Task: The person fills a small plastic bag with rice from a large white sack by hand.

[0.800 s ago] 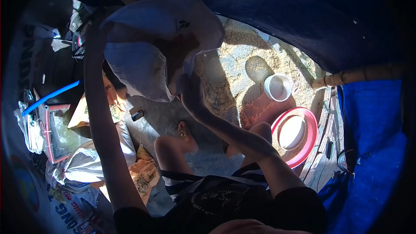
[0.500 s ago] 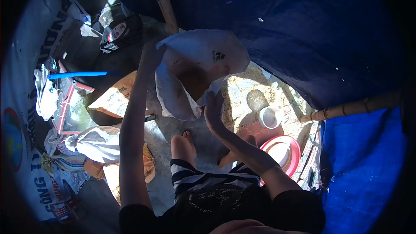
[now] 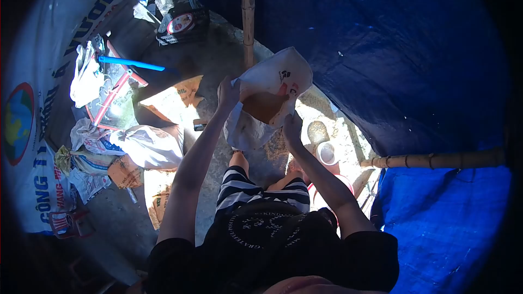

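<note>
In the middle of the head view I hold a white woven sack by its rim, its mouth facing up toward me. Brown loose material, grain or powder, shows inside. My left hand is closed on the left side of the rim. On the right side, my right hand grips the sack's edge; its fingertips are partly hidden. Below the sack are my bare feet and the concrete floor.
Pale loose material on the floor, a white tub and a red-rimmed basin lie to the right. Sacks, brown bags and a blue stick lie left. Bamboo poles and a blue tarp border the space.
My view has shifted. The sack's mouth looks narrower and turned more toward me, and more of the brown material shows. Both hands still hold the rim.
</note>
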Demonstrator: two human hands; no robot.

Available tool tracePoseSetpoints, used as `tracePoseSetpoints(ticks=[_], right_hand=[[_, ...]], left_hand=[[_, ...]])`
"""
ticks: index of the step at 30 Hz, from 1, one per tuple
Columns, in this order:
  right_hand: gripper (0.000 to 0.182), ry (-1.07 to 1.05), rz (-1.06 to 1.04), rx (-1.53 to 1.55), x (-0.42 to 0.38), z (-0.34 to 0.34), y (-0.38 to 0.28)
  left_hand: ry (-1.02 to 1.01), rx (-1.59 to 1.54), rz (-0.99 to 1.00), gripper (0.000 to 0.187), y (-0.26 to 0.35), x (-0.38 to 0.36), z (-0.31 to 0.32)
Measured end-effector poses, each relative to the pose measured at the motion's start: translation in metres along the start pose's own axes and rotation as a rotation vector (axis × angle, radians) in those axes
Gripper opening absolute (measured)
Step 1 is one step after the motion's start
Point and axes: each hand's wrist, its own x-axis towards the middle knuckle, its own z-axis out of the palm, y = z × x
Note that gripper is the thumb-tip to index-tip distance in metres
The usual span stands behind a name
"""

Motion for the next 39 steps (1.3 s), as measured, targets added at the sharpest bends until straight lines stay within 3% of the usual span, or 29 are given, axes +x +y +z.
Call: tracePoseSetpoints(ticks=[6,9,12,14,16,19,22,23,25,26,28,29,34,37,38,39], right_hand=[[0.023,0.025,-0.169,-0.056,0.004,-0.019,-0.063],[0.024,-0.022,-0.14,-0.042,0.001,-0.021,-0.083],[0.027,-0.046,-0.059,-0.298,0.009,-0.003,-0.018],[0.036,-0.044,-0.013,-0.471,0.002,0.01,0.02],[0.046,-0.112,0.118,-0.546,-0.006,0.014,0.036],[0.039,-0.229,0.281,-0.808,-0.019,0.012,0.006],[0.031,-0.393,0.334,-0.992,-0.017,-0.004,0.023],[0.031,-0.406,0.313,-0.999,-0.013,-0.009,0.032],[0.03,-0.558,-0.175,-1.123,-0.008,-0.021,0.046],[0.029,-0.462,-0.272,-1.06,-0.004,-0.025,0.048],[0.026,-0.409,-0.242,-0.925,-0.005,-0.025,-0.009],[0.024,-0.407,-0.237,-0.868,-0.003,-0.026,-0.025],[0.023,-0.515,-0.314,-0.854,0.001,-0.025,-0.072],[0.022,-0.577,-0.43,-0.908,-0.008,-0.011,-0.093],[0.021,-0.617,-0.258,-0.823,-0.009,-0.001,-0.089],[0.022,-0.582,-0.273,-0.789,-0.014,0.004,-0.072]], left_hand=[[-0.05,-0.183,-0.152,0.022,0.057,0.001,-0.042],[-0.009,-0.179,-0.096,0.025,0.065,-0.007,-0.057],[0.03,-0.105,-0.071,0.03,0.024,-0.032,-0.04],[-0.215,0.117,-0.365,0.034,-0.045,-0.065,-0.012],[-0.459,0.245,-0.447,0.037,-0.076,-0.084,-0.005],[-0.537,0.172,-0.47,0.037,-0.08,-0.104,-0.008],[-0.558,0.06,-0.548,0.043,-0.047,-0.103,-0.018],[-0.536,0.055,-0.555,0.043,-0.035,-0.099,-0.016],[-0.484,0.005,-0.496,0.047,-0.012,-0.093,-0.011],[-0.469,-0.002,-0.513,0.047,-0.003,-0.087,-0.012],[-0.59,-0.063,-0.7,0.046,0.022,-0.069,-0.016],[-0.58,-0.069,-0.701,0.046,0.032,-0.067,-0.022],[-0.643,-0.236,-0.578,0.042,0.099,-0.053,-0.067],[-0.631,-0.253,-0.492,0.04,0.099,-0.062,-0.058],[-0.61,-0.207,-0.443,0.038,0.093,-0.067,-0.049],[-0.724,-0.106,-0.478,0.036,0.075,-0.073,-0.035]])
